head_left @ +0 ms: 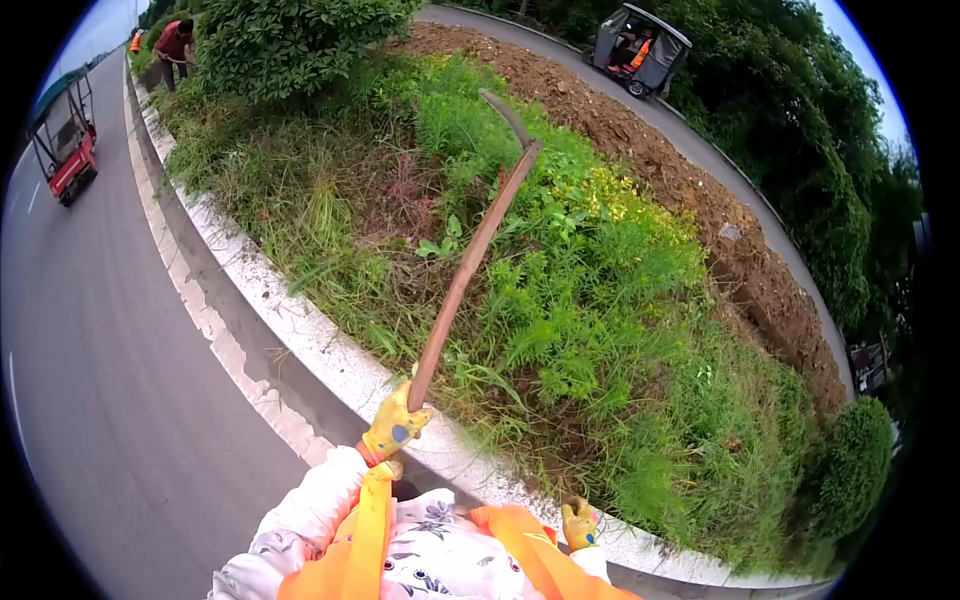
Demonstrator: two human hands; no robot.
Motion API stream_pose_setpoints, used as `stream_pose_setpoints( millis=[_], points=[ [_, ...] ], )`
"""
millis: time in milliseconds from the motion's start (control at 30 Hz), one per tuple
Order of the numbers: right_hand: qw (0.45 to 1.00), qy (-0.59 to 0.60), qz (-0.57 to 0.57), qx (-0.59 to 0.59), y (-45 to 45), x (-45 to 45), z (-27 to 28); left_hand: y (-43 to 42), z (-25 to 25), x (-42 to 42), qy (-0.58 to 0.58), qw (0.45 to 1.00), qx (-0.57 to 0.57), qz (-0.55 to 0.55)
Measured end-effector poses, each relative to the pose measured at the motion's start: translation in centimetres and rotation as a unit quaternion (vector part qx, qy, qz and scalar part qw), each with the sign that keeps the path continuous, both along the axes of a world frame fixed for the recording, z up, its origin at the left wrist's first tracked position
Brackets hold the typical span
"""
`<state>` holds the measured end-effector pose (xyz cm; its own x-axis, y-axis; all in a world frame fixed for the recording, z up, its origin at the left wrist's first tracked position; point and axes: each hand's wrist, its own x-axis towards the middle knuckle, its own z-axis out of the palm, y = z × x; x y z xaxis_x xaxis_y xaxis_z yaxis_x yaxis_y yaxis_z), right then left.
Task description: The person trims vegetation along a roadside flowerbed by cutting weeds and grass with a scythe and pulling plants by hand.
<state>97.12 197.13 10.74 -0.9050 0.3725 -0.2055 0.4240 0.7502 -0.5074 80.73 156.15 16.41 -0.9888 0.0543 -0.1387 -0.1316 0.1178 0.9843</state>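
Observation:
My left hand (396, 424), in a yellow patterned glove, is wrapped round the lower end of a long wooden handle (466, 268). The sickle's curved metal blade (506, 116) is at the far upper end, over the green weeds (560, 330). Low in the view, my right hand (579, 524), gloved in yellow too, is beside the orange vest (520, 550), near the white kerb. Its fingers look curled, and nothing shows in them. The blade does not visibly hold any plants.
A pale kerb (300, 322) divides the road (120, 380) from the planted strip. A red cart (68, 150) stands on the road. A person (173, 42) bends near a bush (290, 45). Beyond the soil ridge (640, 125) is a covered three-wheeler (640, 52).

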Motion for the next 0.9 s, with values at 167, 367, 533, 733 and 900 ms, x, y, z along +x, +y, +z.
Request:
stream_pose_setpoints(
  millis=[167,367,533,733,900],
  points=[
    [0.995,0.07,-0.039,-0.057,-0.6,-1.3,3.1,3.3,2.2,-1.3,-0.016,0.995,0.087,-0.034],
    [0.991,0.026,0.012,-0.131,-4.3,0.7,-0.3,5.2,3.6,-0.4,-0.011,0.992,0.098,-0.078],
    [0.987,-0.057,0.117,-0.09,-5.8,-1.0,2.2,5.3,3.8,0.6,-0.027,0.991,0.105,-0.079],
    [0.964,-0.054,0.242,-0.093,-10.9,-6.1,6.7,5.0,3.8,1.2,-0.038,0.985,0.141,-0.088],
    [0.889,0.063,0.448,-0.068,-14.2,-6.7,8.1,4.9,4.8,1.3,-0.033,0.976,0.205,-0.062]
  ],
)
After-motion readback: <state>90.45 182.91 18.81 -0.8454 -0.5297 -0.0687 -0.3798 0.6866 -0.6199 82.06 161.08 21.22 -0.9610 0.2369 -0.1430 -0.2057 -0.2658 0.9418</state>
